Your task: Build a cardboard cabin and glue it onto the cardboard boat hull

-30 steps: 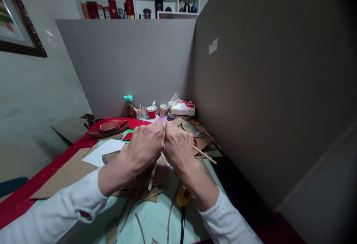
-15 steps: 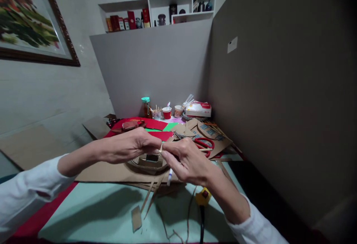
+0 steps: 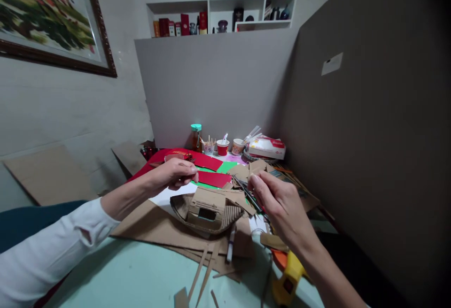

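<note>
A small cardboard boat (image 3: 232,221) with a cabin sits on flat cardboard in the middle of the table. Above and behind its left end, my left hand (image 3: 178,173) is closed in a pinch; what lies between its fingertips, if anything, is too small to tell. My right hand (image 3: 276,200) hovers to the right of the boat, thumb and forefinger pressed together. A tiny pale bit shows at those fingertips, hard to separate from the cardboard behind. Neither hand touches the boat. A white marker (image 3: 230,246) lies just in front of it.
A yellow glue gun (image 3: 289,280) lies below my right forearm. Thin cardboard strips (image 3: 204,273) are near the front. Red card (image 3: 214,179), cardboard scraps, paper cups (image 3: 222,147), a bottle (image 3: 196,139) and a tissue pack (image 3: 266,148) stand or lie farther back. A grey partition (image 3: 369,134) rises on the right.
My hands were together at the fingertips over the boat; now they are apart, left and right. The view has shifted, so the boat and the glue gun show more fully.
</note>
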Demonstrator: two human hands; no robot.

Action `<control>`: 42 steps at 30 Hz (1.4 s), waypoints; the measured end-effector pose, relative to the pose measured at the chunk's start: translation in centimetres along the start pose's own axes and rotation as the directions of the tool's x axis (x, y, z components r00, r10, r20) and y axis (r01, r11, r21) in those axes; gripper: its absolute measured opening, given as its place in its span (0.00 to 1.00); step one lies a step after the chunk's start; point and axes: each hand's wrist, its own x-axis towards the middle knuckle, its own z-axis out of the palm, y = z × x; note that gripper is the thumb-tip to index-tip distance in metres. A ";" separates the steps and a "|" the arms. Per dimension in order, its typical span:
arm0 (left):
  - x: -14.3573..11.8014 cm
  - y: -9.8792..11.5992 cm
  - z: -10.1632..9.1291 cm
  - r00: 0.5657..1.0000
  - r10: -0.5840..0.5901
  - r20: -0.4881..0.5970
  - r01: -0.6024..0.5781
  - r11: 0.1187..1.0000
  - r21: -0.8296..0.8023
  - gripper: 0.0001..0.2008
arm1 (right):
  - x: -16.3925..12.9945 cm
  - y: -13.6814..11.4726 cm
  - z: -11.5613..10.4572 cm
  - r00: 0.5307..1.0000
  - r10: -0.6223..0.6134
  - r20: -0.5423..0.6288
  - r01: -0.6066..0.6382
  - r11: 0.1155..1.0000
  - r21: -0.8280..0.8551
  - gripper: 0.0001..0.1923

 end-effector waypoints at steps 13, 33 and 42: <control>3.8 -7.4 -1.9 0.982 -0.116 -0.149 0.127 0.989 0.070 0.18 | 0.2 1.4 1.0 0.991 0.113 0.078 -0.098 0.980 -0.171 0.20; 4.3 -7.8 -1.1 0.963 0.239 -0.126 -0.153 0.868 0.473 0.16 | -0.1 1.2 1.8 0.980 0.089 0.181 -0.051 0.978 -0.205 0.08; 4.4 -8.2 -0.1 0.943 0.240 -0.231 -0.093 0.857 0.507 0.15 | -0.3 1.1 2.0 0.980 0.050 0.191 -0.006 0.975 -0.223 0.09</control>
